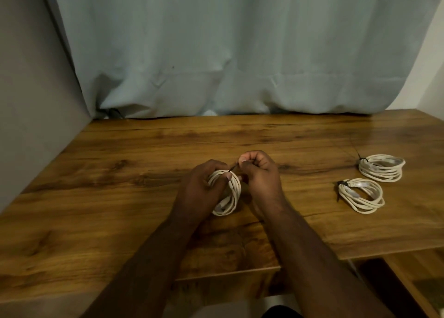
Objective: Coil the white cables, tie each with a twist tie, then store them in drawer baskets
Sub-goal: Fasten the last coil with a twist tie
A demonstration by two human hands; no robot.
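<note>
Above a glossy wood-grain desk, at centre frame, the left hand gripped a coiled white cable while the right hand pinched a thin dark twist tie; twisting it shut likely came next, as two tied coils lay at right

Above a brown wood-grain table, the left hand grips a coiled white cable while the right hand pinches a thin dark twist tie at its top. Two more tied white cable coils, the nearer and the farther, lie well apart to the right, before a pale blue-grey curtain.
</note>
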